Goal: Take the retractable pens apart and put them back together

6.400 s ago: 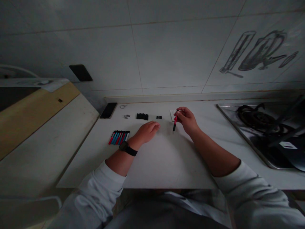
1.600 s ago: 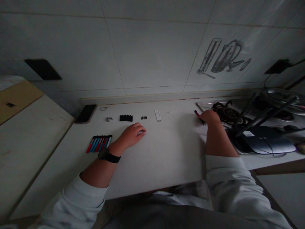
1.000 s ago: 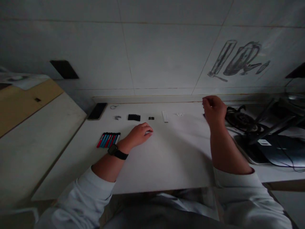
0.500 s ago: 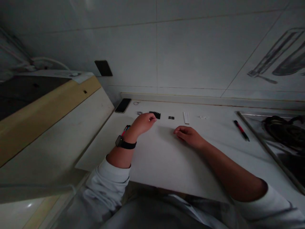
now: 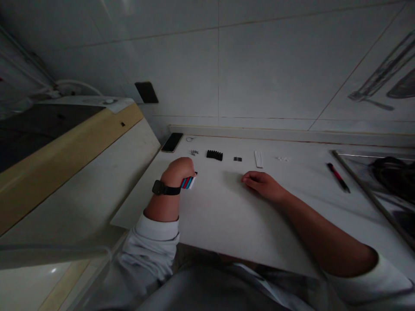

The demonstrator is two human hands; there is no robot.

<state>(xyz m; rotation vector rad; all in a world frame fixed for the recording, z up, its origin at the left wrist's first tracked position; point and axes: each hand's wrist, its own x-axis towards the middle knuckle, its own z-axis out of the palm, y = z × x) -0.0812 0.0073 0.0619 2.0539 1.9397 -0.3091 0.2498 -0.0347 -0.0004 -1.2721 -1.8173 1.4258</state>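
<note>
My left hand is bent down at the wrist over a row of red and blue pens on the white counter. Its fingers curl down onto the pens, and what they grip is hidden. A black watch is on that wrist. My right hand rests flat on the counter to the right, fingers loosely out and holding nothing. A single red and black pen lies far right, apart from both hands.
Along the back of the counter lie a phone, small metal springs, a row of black caps, tiny black parts, white sticks and white bits. A stove borders the right; a wood-edged board rises left.
My right hand put the red and black pen down by the stove and came back to rest mid-counter. My left hand drew back from the black caps onto the row of pens.
</note>
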